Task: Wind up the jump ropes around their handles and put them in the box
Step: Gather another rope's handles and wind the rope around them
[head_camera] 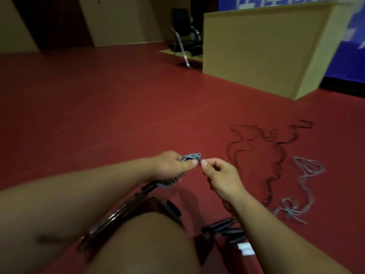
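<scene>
Both hands (pixel 219 173) pinch thin grey cord (pixel 190 156) wound round ribbed black handles (pixel 158 183).

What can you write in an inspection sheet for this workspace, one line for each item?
Surface: red floor, no table.
Job's things: grey-blue rope bundle wound on handles in the left hand; dark loose rope and pale loose rope lying unwound on the floor; black handles near the right forearm; box cannot be told for certain.
Clutter: small white item, too blurred to name.
Hands: left hand grips the bundle; right hand pinches the rope end.
Cables: nothing seen.
Surroundings: beige lectern, dark chair, blue banner.
</scene>
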A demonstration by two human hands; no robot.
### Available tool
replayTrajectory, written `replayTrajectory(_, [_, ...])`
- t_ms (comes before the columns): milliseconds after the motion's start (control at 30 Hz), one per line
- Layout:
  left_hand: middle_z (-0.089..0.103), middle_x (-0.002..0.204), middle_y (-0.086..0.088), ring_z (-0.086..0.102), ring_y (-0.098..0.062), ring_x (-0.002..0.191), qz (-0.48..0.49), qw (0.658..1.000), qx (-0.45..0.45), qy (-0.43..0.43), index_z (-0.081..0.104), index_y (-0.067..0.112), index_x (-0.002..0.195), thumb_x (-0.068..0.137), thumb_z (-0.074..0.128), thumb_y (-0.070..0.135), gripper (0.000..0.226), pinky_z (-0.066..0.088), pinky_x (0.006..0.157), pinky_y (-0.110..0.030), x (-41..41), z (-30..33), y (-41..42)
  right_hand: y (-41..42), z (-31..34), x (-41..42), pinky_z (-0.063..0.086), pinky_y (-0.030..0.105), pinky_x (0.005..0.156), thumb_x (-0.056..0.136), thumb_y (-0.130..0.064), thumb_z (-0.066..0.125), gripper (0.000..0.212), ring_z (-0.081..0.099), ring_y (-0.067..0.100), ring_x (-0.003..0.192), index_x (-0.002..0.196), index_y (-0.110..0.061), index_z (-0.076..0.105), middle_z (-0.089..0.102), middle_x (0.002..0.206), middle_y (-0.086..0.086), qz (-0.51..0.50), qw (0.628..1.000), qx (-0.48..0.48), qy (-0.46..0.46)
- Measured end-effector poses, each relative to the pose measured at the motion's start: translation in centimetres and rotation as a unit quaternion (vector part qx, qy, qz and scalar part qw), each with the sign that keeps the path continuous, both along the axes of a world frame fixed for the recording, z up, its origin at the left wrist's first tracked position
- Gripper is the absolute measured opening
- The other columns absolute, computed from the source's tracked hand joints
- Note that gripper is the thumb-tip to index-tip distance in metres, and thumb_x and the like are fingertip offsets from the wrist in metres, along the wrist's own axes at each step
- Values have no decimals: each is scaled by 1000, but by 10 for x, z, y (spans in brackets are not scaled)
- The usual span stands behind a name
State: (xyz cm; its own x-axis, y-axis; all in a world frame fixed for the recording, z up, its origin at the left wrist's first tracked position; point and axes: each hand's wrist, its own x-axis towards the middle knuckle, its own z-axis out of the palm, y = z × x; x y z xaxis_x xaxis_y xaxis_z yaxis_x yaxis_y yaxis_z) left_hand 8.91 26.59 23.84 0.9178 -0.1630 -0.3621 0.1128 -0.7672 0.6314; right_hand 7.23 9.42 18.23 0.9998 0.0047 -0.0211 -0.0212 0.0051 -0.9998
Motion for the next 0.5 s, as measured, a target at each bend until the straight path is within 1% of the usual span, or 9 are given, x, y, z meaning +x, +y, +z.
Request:
replayTrajectory(67, [63,67,-8,56,-21,56,81,994,-61,27,64,14,71,90,57,60,50,47,63,-31,-15,-39,26,25,-20,1,32,16,44,92,-21,65,17,37,3,47,77,-15,67,52,61,-4,48,998,-18,35])
replayTrajectory(133, [63,65,-7,58,-21,54,173,978,-103,56,70,8,76,87,59,64,58,48,61,-30,-33,-75,45,52,-37,-1,33,15,46,92,-21,66,16,40,1,48,78,-13,68,56,65,-4,93,992,-38,77])
replayTrajectory(200, [69,72,-6,65,-21,60,241,957,-138,79,74,5,89,81,60,70,67,53,62,-29,-51,-110,58,72,-45,-4,36,18,48,92,-22,66,16,44,4,51,79,-13,67,59,68,-2,115,985,-57,113])
replayTrajectory(233, [72,80,-5,69,-21,68,263,948,-155,93,74,7,94,81,60,69,65,58,67,-29,-57,-123,59,75,-42,-6,38,20,47,93,-22,65,15,46,7,52,81,-13,68,60,69,0,128,983,-67,117])
replayTrajectory(300, [74,94,-7,72,-24,83,343,907,-203,134,73,10,103,84,60,66,61,60,81,-38,-70,-161,69,90,-47,-6,41,19,45,94,-23,64,15,51,9,53,86,-12,68,62,71,0,177,970,-107,127])
replayTrajectory(333, [74,95,-9,72,-25,82,380,884,-222,157,71,10,108,84,60,66,62,61,79,-38,-71,-170,70,91,-46,-3,42,19,44,94,-24,63,15,52,8,52,85,-12,68,62,69,-1,178,971,-109,119])
replayTrajectory(400, [72,90,-9,70,-22,71,455,824,-280,190,65,8,120,85,60,63,65,58,62,-31,-80,-193,70,99,-56,-4,42,20,43,94,-24,62,19,51,8,48,80,-12,68,60,64,-1,182,969,-108,129])
replayTrajectory(433, [72,90,-10,70,-21,71,475,796,-313,207,63,8,123,87,59,61,64,55,60,-28,-82,-201,69,102,-61,-4,42,21,43,94,-23,63,21,51,9,47,78,-12,68,60,61,0,184,967,-106,138])
replayTrajectory(500, [74,88,-11,70,-23,74,505,740,-376,238,68,8,112,95,53,50,49,53,63,-28,-86,-208,66,107,-76,-4,43,23,45,93,-25,64,23,54,10,47,76,-12,69,61,59,0,194,961,-130,151])
